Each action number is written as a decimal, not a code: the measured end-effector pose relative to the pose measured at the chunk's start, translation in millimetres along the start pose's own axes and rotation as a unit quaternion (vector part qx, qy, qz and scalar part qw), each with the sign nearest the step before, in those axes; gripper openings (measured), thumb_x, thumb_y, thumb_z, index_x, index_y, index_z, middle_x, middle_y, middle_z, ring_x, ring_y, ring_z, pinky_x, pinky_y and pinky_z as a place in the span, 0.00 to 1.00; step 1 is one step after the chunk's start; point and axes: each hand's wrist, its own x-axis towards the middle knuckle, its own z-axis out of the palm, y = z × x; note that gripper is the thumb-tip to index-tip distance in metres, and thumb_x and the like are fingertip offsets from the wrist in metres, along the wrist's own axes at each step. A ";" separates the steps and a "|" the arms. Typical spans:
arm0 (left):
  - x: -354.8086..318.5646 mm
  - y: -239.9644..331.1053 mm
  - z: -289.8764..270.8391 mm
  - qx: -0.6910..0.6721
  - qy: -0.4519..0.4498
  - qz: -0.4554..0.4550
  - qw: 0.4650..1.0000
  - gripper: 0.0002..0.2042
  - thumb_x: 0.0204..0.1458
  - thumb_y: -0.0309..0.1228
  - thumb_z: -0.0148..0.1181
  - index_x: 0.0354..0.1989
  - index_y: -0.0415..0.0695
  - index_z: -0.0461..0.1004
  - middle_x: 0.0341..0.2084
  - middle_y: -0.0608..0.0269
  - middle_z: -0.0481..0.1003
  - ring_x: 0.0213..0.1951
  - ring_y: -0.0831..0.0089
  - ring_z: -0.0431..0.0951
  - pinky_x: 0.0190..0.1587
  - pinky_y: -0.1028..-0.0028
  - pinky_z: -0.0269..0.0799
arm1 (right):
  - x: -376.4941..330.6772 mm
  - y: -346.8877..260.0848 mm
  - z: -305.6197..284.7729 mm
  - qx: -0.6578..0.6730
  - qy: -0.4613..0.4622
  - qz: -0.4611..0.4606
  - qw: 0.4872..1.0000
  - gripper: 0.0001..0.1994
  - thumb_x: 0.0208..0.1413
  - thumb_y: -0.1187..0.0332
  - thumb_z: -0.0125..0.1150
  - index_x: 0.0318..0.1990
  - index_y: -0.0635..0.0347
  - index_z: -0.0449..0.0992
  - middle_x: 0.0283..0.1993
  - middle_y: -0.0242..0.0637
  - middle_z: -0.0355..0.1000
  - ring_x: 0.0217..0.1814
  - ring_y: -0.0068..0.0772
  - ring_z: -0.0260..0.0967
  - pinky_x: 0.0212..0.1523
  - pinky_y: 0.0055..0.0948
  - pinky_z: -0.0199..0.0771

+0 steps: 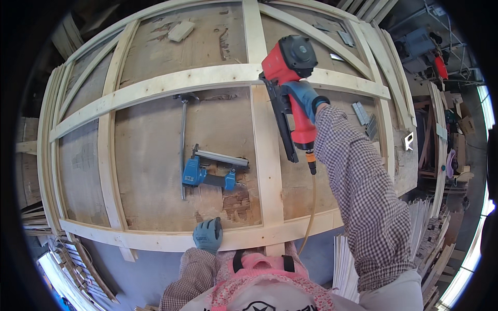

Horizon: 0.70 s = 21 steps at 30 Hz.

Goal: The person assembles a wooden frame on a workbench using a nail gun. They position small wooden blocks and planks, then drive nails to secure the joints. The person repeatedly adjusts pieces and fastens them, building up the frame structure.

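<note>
Red and black, the pneumatic nail gun (288,78) stands nose-down where the long horizontal slat meets the upright centre slat of the pale wooden frame (155,88). The right hand (305,98), in a blue glove, is clenched round the gun's red grip, with a checked sleeve running back from it toward the lower edge. A tan air hose (309,207) hangs from the bottom of the grip, crosses the frame's near rail and drops out of sight below it.

The left hand (208,234), also in a blue glove, lies flat with fingers spread on the frame's near rail, just left of the centre slat; it presses on the wood and grasps nothing.

The frame lies flat on a worn plywood worktop (150,171). Inside the frame's lower middle opening, between the two hands, a blue nailer (210,173) lies on its side, touched by neither hand. Just left of it a hammer (182,140) lies with its head up against the horizontal slat and its handle pointing toward the near rail. In the opening right of the red gun, past the sleeve, grey strips of nails (365,118) rest on the plywood. A small wood block (181,31) sits in the frame's far middle opening.
</note>
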 end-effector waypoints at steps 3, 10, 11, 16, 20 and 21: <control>-6.8 -2.9 1.5 0.010 0.016 -0.001 1.000 0.13 0.44 0.35 0.57 0.41 0.51 0.74 0.32 0.62 0.74 0.36 0.60 0.73 0.39 0.61 0.68 | 2.2 6.8 6.7 -0.049 0.048 -0.026 0.997 0.18 0.40 0.57 0.57 0.30 0.66 0.77 0.26 0.42 0.74 0.25 0.35 0.72 0.27 0.31 0.70; -8.5 -1.9 10.0 0.023 -0.008 -0.007 1.000 0.14 0.43 0.34 0.57 0.41 0.51 0.73 0.34 0.59 0.73 0.39 0.59 0.72 0.41 0.61 0.67 | -174.0 90.5 -60.6 0.140 -0.004 0.032 0.990 0.10 0.42 0.67 0.59 0.28 0.67 0.75 0.22 0.38 0.71 0.21 0.30 0.69 0.22 0.26 0.70; -9.2 -6.1 16.0 0.020 -0.006 0.002 1.000 0.14 0.43 0.34 0.58 0.41 0.51 0.73 0.34 0.59 0.73 0.39 0.59 0.71 0.41 0.61 0.67 | -209.2 114.7 -75.6 0.109 0.014 0.011 0.994 0.10 0.42 0.67 0.60 0.27 0.67 0.74 0.22 0.37 0.71 0.21 0.29 0.69 0.22 0.26 0.70; -19.2 22.1 6.2 0.053 0.110 0.032 0.992 0.17 0.49 0.30 0.54 0.49 0.44 0.68 0.46 0.52 0.69 0.50 0.54 0.66 0.52 0.60 0.62 | -404.9 241.4 -148.9 0.035 -0.006 0.030 0.999 0.27 0.43 0.68 0.62 0.54 0.59 0.65 0.44 0.36 0.70 0.45 0.29 0.65 0.45 0.28 0.69; -45.0 121.7 12.9 0.003 0.167 0.035 0.985 0.20 0.50 0.29 0.54 0.52 0.39 0.65 0.49 0.49 0.67 0.53 0.51 0.63 0.56 0.60 0.58 | -556.0 369.7 -183.2 0.065 0.158 0.087 0.981 0.20 0.39 0.70 0.67 0.42 0.64 0.70 0.29 0.39 0.74 0.26 0.27 0.71 0.29 0.29 0.74; -57.3 149.9 18.2 -0.006 0.167 0.038 0.985 0.20 0.49 0.29 0.54 0.52 0.39 0.64 0.49 0.48 0.67 0.53 0.50 0.62 0.56 0.59 0.57 | -591.4 409.6 -181.3 0.033 0.221 0.071 0.972 0.20 0.38 0.69 0.68 0.41 0.64 0.71 0.27 0.39 0.74 0.25 0.29 0.72 0.28 0.30 0.74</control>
